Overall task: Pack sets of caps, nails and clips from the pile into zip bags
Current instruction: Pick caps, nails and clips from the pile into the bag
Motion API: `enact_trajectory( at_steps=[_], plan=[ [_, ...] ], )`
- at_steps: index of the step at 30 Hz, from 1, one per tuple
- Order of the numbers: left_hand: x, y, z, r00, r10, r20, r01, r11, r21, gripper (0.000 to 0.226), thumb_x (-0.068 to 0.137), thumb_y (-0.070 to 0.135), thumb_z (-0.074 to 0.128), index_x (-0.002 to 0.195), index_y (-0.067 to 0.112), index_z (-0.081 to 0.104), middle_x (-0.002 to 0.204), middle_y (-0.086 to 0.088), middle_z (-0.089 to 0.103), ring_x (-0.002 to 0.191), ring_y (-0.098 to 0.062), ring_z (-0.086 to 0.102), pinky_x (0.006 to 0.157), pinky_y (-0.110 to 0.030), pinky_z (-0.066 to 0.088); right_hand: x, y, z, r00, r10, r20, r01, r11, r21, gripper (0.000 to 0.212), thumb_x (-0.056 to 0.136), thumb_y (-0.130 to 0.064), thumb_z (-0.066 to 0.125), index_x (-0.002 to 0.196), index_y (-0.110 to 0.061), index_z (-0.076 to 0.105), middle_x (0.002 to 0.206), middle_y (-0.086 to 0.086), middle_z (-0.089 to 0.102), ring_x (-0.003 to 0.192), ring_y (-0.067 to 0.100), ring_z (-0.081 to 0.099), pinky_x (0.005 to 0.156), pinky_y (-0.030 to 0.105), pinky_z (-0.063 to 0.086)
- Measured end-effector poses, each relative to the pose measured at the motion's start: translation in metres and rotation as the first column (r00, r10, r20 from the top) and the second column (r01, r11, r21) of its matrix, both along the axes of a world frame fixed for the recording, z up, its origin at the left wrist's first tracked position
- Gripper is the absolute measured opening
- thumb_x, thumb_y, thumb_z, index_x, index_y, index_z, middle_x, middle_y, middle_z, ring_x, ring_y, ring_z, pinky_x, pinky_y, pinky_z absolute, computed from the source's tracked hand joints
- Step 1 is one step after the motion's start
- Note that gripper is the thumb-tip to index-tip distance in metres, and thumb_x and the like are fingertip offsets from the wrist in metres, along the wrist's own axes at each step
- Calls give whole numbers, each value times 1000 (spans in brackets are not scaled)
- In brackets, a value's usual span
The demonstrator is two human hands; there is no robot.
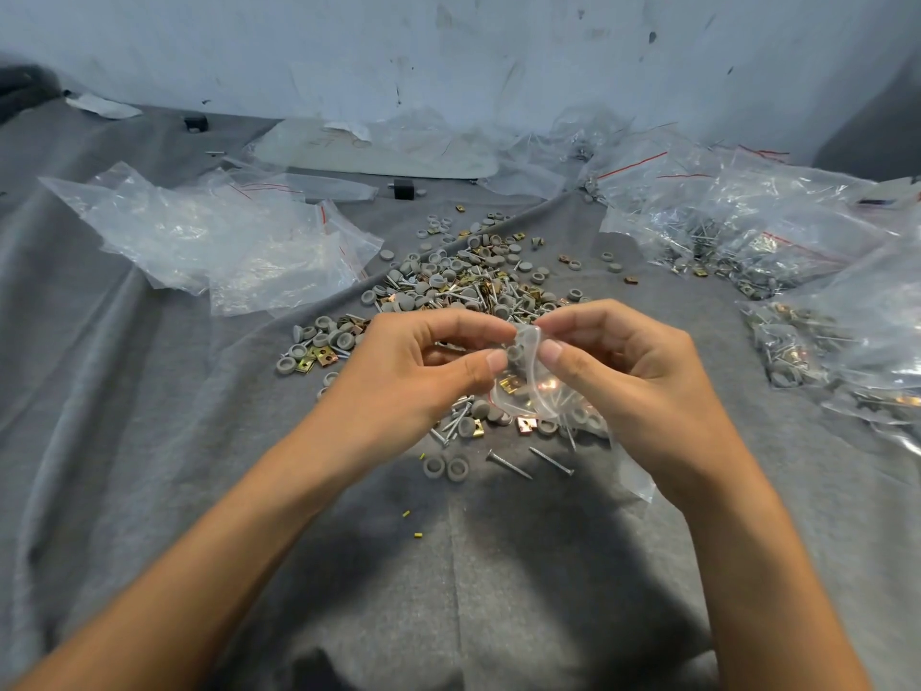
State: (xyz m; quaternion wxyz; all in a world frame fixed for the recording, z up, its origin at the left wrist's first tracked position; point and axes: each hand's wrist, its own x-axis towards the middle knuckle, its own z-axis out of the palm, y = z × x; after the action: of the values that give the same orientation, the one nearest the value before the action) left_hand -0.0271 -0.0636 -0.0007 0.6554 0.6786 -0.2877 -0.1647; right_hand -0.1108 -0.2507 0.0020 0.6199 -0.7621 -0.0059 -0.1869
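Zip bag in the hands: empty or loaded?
Loaded, at least partly: a grey cap shows inside the zip bag, pinched between left hand and right hand.

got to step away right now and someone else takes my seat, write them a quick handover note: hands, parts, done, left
Left hand: pinches the top of a small zip bag.
Right hand: pinches the same bag top from the other side.
The bag holds caps and clips; whether it is sealed cannot be told.
Parts: the mixed pile lies just beyond the hands. Two nails and two caps lie loose near the hands.
Done: filled bags are heaped on the right.
Left: finish this bag, then work through the pile using the empty zip bags on the left.
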Motion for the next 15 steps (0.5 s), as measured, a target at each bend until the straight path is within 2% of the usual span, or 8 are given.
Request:
enact_trajectory(
  at_steps=[3,8,11,13,15],
  plan=[
    [-1,-2,1,1000,23,4,-23,999,-24,25,84,4,76,106,15,75,95,-6,77,86,-18,74,76,-25,59,0,0,-1,1000,5,2,-5,1000,5,12,90,-10,74,101,-13,74,91,2,78,80,10,71,71,19,53],
    [-2,-4,-2,1000,-1,28,2,1000,-18,27,85,1,74,109,13,73,99,-4,78,93,-18,75,83,-29,60,1,0,-2,1000,14,4,-14,1000,-2,12,90,-10,74,102,-13,75,91,2,78,82,10,72,71,18,53],
    [0,-1,-1,997,-6,71,7,1000,-9,29,89,-3,69,109,17,73,102,-1,77,97,-14,73,83,-24,57,0,-2,-2,1000,-6,17,6,1000,1,12,91,-8,74,102,-13,75,91,2,78,81,10,71,72,20,54],
    [2,5,-2,988,10,151,-17,999,44,32,91,-4,66,106,22,75,101,6,77,95,-6,71,80,-17,53,0,-4,-1,998,-50,36,50,999,6,13,91,-6,73,101,-14,75,91,2,78,80,10,70,72,22,55],
    [6,11,-5,963,34,266,-83,981,174,35,93,0,65,104,32,75,96,15,75,88,0,68,77,-18,52,1,-7,-1,993,-100,58,99,995,27,12,92,-6,73,101,-13,75,91,2,78,78,10,67,72,21,54]
  ],
)
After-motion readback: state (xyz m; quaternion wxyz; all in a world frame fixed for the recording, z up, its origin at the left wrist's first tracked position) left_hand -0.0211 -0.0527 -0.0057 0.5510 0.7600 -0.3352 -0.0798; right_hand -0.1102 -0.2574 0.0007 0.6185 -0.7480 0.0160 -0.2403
